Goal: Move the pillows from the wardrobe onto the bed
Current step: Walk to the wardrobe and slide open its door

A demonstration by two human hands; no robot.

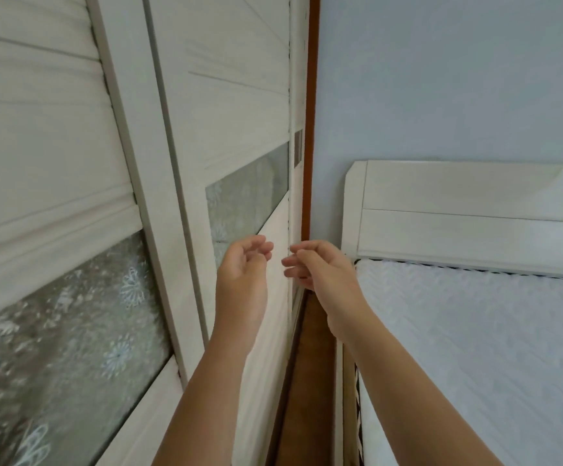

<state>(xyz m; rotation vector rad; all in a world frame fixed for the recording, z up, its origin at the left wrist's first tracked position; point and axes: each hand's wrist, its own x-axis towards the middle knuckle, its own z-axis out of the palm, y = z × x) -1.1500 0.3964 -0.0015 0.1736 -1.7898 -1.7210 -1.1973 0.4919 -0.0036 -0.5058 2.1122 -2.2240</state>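
2 raised — left hand (243, 264), right hand (323, 268), wardrobe (236, 95)

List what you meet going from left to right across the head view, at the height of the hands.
In order: frosted floral wardrobe door glass panel → left hand → right hand → white quilted bed mattress.

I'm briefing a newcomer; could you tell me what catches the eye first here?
The left hand and right hand hover empty, fingers loosely curled, by the right edge of the white wardrobe door. To the right lies the bed, covered in white, below its white headboard.
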